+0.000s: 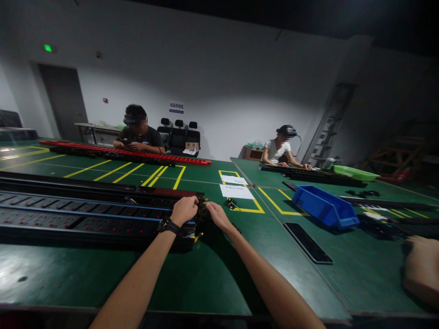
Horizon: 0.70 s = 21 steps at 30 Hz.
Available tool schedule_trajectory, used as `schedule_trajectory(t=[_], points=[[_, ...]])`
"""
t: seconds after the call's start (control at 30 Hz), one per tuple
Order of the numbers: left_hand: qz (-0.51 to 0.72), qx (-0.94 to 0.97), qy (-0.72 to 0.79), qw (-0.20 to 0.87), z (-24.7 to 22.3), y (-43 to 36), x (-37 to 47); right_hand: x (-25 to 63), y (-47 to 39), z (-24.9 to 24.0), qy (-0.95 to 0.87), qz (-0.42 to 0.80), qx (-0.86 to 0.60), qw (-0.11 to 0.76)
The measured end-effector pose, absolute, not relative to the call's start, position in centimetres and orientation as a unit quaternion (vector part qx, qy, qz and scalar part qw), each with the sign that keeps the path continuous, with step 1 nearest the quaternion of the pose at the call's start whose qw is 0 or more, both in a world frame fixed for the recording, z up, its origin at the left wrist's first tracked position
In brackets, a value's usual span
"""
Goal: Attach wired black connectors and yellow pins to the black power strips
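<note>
Long black strips [113, 226] with rows of small red marks and blue lines lie side by side on the green table, reaching from the left edge to the middle. My left hand [185, 210], with a black watch on its wrist, rests on their right end, its fingers bent over the edge. My right hand [216, 214] is at the same end, just to the right, its fingertips close together by small dark parts. What either hand pinches is too small and dark to make out. Yellow bits [198, 236] stick out below my left hand.
Right of my hands are white papers [236, 191], a small black part [232, 203], a blue bin [324, 208] and a dark tablet [307, 243]. Two people sit across the table, near a red rail [137, 152] and a green tray [355, 173]. Another person's arm enters at right.
</note>
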<state>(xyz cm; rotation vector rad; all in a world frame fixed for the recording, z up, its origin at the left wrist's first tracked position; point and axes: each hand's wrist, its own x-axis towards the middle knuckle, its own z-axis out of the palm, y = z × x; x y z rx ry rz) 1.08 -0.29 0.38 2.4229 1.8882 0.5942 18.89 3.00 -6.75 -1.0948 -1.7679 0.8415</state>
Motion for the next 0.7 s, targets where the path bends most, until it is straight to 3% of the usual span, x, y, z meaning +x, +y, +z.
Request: schedule_trajectory(t=[0.3,0.5,0.7], points=[[0.220,0.763,0.607,0.019,0.9,-0.4,1.2,22.4,1.8,-5.3,-0.647,0.329,-0.488,0.484],[0.223,0.751,0.621,-0.015,3.4,-1.8,1.0,21.4,-1.1,-3.9,-0.742,0.249,-0.457,0.423],[0.224,0.745,0.628,0.017,5.1,-7.5,-0.1,20.6,-3.2,-2.1,-0.795,0.166,-0.467,0.349]])
